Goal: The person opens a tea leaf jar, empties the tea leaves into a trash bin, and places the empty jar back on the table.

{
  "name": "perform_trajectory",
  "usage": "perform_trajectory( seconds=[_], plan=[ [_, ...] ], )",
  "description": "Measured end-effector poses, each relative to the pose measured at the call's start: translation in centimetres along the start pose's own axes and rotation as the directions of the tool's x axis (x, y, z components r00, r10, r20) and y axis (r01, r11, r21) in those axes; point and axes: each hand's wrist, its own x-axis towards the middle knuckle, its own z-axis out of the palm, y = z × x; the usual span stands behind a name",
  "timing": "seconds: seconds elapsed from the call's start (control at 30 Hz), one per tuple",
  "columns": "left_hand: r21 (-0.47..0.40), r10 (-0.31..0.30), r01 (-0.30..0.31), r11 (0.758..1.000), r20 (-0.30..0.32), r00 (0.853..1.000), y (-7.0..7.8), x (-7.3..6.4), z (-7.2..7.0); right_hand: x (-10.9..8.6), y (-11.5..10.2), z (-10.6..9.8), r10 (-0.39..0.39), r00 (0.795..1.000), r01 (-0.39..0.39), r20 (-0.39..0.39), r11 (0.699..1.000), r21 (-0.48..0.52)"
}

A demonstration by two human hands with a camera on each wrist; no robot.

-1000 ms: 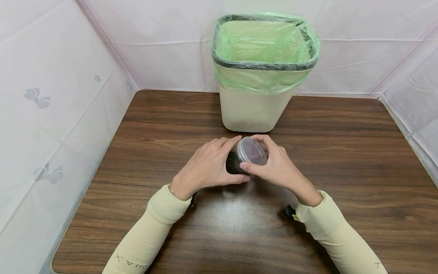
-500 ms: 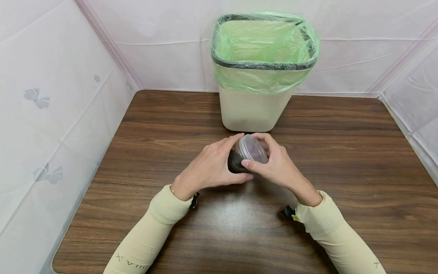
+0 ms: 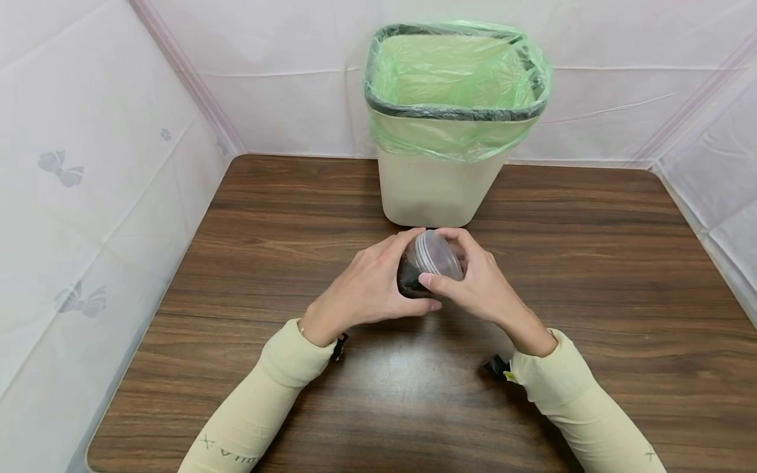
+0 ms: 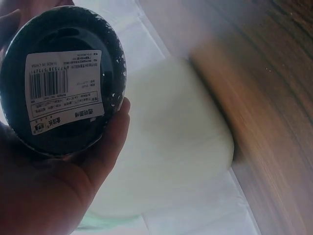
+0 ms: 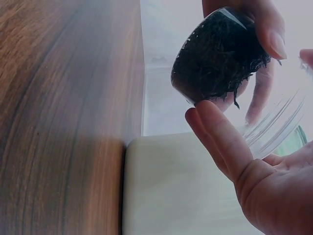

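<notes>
A clear plastic jar (image 3: 408, 277) with dark, shredded leaf-like contents is held tilted above the table, its lid end toward the right. My left hand (image 3: 369, 279) grips the jar's body, thumb below and fingers over the far side. The ribbed, see-through lid (image 3: 440, 255) is in the grip of my right hand (image 3: 481, 279), thumb on the near edge. The left wrist view shows the jar's base with a white barcode label (image 4: 63, 90). In the right wrist view the dark contents (image 5: 222, 58) lie toward the base, with strands hanging at their edge.
A cream waste bin (image 3: 437, 187) lined with a green plastic bag (image 3: 455, 138) stands just beyond my hands at the back of the wooden table (image 3: 284, 217). White sheeting (image 3: 284, 85) walls the table's back and sides.
Both hands and the jar have shifted slightly up and to the right in the head view. The grip on jar and lid stays the same.
</notes>
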Motion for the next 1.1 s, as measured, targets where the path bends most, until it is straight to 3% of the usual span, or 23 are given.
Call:
perform_trajectory(
  seconds=[0.33, 0.5, 0.77, 0.9, 1.1],
  plan=[
    [0.012, -0.037, 0.038, 0.999, -0.036, 0.999, 0.4, 0.1, 0.2, 0.0, -0.5, 0.2, 0.007, 1.0, -0.009, -0.017, 0.997, -0.07],
    [0.106, 0.023, -0.013, 0.994, -0.09, 0.996, 0.8, 0.1, 0.7, 0.1, -0.9, 0.3, 0.058, 0.998, -0.057, -0.002, 0.99, -0.128],
    [0.378, 0.16, -0.071, 0.923, -0.207, 0.965, 1.3, 0.1, 1.9, 0.3, -1.2, 0.1, 0.139, 0.99, -0.134, 0.002, 0.96, -0.245],
    [0.439, 0.183, -0.062, 0.896, -0.237, 0.954, 1.5, 0.1, 2.2, 0.4, -1.3, 0.1, 0.162, 0.987, -0.157, -0.001, 0.958, -0.239],
    [0.458, 0.182, -0.051, 0.887, -0.247, 0.952, 1.7, 0.0, 2.3, 0.5, -1.4, 0.0, 0.145, 0.989, -0.15, -0.037, 0.96, -0.236]
  ],
)
